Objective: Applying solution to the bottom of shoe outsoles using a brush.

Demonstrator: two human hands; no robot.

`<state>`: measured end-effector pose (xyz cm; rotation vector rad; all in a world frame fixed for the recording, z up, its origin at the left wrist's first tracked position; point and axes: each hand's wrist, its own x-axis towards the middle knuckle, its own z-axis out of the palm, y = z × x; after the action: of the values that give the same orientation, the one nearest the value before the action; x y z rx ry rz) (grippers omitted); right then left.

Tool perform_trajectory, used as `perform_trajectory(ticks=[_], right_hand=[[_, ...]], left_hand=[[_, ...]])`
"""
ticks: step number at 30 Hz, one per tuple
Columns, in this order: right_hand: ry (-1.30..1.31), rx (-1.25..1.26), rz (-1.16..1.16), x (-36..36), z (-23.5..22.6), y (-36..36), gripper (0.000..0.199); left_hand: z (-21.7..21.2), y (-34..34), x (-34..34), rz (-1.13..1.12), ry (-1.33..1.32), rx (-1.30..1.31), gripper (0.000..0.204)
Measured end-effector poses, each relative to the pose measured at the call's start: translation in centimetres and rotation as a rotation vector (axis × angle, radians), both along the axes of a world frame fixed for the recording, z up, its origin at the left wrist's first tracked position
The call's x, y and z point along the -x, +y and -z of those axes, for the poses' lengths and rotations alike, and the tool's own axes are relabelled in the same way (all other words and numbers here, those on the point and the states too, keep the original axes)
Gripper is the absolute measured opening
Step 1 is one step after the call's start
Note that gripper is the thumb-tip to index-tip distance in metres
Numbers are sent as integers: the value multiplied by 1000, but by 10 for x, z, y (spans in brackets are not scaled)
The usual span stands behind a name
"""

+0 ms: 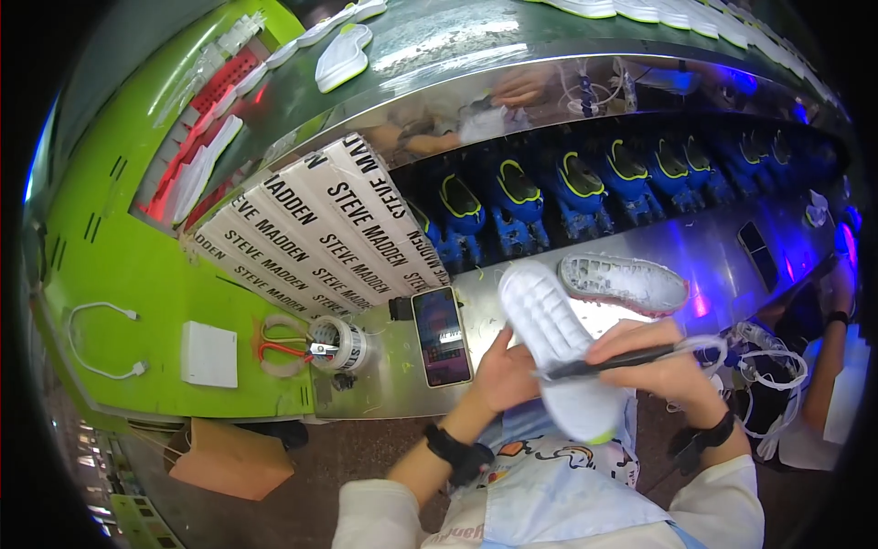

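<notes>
A white, ridged shoe sole [547, 309] with a yellow-green edge at its near end is held over my lap at the bench edge. My left hand [506, 373] grips it along its left side, thumb up and the other fingers partly hidden. In my right hand [654, 364] is a black pen-shaped tool [578, 369] with a white cord at its back end. Its tip points left, across the middle of the sole; whether it touches is hard to tell. Just beyond, a grey-white sole with a reddish edge [624, 283] lies on the metal bench [498, 343].
A phone [443, 337], a cup [352, 346] with scissors [282, 349] and a large printed box [320, 220] stand left. Blue shoe-shaped holders [521, 206] line the trough behind. White soles [713, 18] lie along the far belt. Another person's arm [832, 352] is at right, near tangled cords [777, 371].
</notes>
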<state>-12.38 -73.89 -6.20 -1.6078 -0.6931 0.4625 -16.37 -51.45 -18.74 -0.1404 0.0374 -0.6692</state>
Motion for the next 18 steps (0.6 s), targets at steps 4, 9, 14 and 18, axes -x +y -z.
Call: perform_trajectory(ticks=[4,9,14,18], right_hand=[[274,66,187,11,-4,23,23],[-626,36,277,27,24,53,20],[-364,79,349,9,9,46,23],[-91,22,-254,36,12,40,22]], left_hand=[[-25,-29,14,-278,-109,-246,64],[-24,-36,14,-351,109,-202,65],[-24,-21,3,-368,-65,-207,63],[-37,-25,-8,-388,29,-207,64]])
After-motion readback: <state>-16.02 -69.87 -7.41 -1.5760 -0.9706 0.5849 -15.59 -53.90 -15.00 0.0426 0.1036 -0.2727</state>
